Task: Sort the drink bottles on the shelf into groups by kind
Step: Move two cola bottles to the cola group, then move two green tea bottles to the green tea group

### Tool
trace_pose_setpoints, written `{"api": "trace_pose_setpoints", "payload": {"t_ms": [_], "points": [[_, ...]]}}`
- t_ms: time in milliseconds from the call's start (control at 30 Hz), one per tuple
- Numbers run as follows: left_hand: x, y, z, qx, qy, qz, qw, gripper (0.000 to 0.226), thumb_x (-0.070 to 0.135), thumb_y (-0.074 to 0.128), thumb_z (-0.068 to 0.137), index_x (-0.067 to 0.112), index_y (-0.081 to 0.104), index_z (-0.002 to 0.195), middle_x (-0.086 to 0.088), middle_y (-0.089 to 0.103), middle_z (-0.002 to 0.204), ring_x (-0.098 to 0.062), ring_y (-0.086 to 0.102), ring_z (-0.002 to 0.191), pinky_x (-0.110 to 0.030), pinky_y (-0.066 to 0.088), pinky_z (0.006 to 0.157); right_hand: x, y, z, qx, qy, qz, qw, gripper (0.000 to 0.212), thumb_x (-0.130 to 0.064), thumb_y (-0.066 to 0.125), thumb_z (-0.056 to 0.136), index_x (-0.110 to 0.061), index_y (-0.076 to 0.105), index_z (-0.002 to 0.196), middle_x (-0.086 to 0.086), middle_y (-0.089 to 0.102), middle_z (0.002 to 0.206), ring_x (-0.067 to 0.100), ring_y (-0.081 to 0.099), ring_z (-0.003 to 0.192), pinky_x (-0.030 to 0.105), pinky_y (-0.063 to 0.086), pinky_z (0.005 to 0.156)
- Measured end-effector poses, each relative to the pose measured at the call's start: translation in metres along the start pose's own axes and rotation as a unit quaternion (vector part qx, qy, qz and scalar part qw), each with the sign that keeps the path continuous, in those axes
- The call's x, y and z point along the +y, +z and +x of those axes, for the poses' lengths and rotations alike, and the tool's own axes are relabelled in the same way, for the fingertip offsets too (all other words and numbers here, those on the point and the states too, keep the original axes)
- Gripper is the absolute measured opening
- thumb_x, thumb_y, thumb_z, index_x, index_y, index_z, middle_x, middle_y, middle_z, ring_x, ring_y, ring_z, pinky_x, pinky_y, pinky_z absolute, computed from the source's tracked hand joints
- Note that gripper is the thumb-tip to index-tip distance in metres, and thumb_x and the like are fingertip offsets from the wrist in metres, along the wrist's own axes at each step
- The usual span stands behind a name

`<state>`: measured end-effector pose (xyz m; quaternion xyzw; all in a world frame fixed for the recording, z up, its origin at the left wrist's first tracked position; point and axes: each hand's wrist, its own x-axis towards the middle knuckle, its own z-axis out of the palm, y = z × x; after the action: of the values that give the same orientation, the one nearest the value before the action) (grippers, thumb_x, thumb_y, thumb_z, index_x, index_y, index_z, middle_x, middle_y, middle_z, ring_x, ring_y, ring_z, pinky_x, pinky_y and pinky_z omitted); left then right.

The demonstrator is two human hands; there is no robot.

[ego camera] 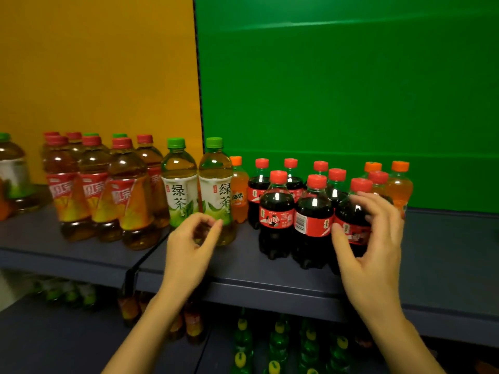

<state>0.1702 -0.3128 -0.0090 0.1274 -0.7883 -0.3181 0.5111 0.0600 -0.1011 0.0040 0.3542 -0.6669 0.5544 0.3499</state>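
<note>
Several red-capped cola bottles point(313, 211) stand bunched on the dark shelf point(243, 268). My right hand point(372, 247) grips the rightmost front cola bottle point(348, 214), thumb on its red label and fingers over its shoulder. Two green tea bottles point(179, 190) with green caps stand left of the colas. My left hand point(189, 241) hovers in front of the right green tea bottle point(216, 184), fingers loosely curled and holding nothing. One orange soda bottle point(239, 195) stands behind the green teas, and two more orange soda bottles point(399, 184) stand behind the colas at the right.
Several red-labelled iced tea bottles point(94, 198) fill the shelf's left part, with a green-capped bottle point(10, 168) at the far left edge. Yellow and green back panels rise behind. The lower shelf holds green bottles with yellow caps point(278, 341). Bare shelf lies right of the colas.
</note>
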Motion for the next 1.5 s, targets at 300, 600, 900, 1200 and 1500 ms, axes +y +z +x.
{"api": "trace_pose_setpoints", "payload": {"t_ms": [300,600,900,1200,1500], "points": [[-0.036,-0.039,0.026,0.084,0.003,0.123,0.989,0.059,0.021,0.065,0.083,0.001,0.036,0.13,-0.012,0.042,0.126,-0.012,0.035,0.116,-0.016,0.024,0.096,-0.051,0.099,0.003,-0.152,-0.035,0.159,0.975,0.033,-0.006,0.053,0.084,-0.017,0.052,0.115,-0.009,0.05,0.117,-0.001,0.044,0.116,0.012,0.033,0.099],[-0.07,-0.027,0.068,-0.041,-0.06,-0.002,0.997,0.1,0.025,0.082,0.064,0.007,0.018,0.139,-0.009,0.035,0.141,-0.021,0.037,0.131,-0.038,0.037,0.107,-0.044,0.194,0.016,-0.165,0.144,0.157,0.963,0.079,-0.013,0.07,0.078,-0.012,0.023,0.14,0.005,0.037,0.14,0.017,0.038,0.129,0.026,0.034,0.104],[-0.081,-0.024,0.08,-0.056,-0.141,-0.117,0.982,0.064,0.017,0.086,0.057,0.02,0.046,0.106,0.0,0.06,0.107,-0.017,0.059,0.102,-0.035,0.053,0.081,-0.029,0.21,0.02,-0.183,0.259,0.194,0.928,0.064,-0.026,0.083,0.064,-0.019,0.05,0.118,0.0,0.064,0.112,0.016,0.061,0.104,0.038,0.052,0.091],[-0.056,-0.034,0.06,-0.063,-0.089,-0.114,0.987,0.059,0.023,0.084,0.06,0.017,0.047,0.106,0.009,0.059,0.093,0.002,0.056,0.085,-0.019,0.051,0.068,-0.043,0.182,0.003,-0.147,0.242,0.239,0.929,0.069,-0.037,0.081,0.055,-0.02,0.055,0.117,0.0,0.068,0.108,0.014,0.066,0.1,0.041,0.053,0.089],[-0.02,-0.063,0.021,-0.048,-0.085,-0.191,0.977,0.067,0.045,0.076,0.046,0.025,0.047,0.103,0.004,0.063,0.097,-0.01,0.064,0.089,-0.035,0.057,0.073,-0.079,0.134,-0.012,-0.189,0.222,0.295,0.91,0.066,-0.042,0.078,0.054,-0.017,0.061,0.112,0.001,0.071,0.104,0.015,0.068,0.096,0.028,0.056,0.078]]}}
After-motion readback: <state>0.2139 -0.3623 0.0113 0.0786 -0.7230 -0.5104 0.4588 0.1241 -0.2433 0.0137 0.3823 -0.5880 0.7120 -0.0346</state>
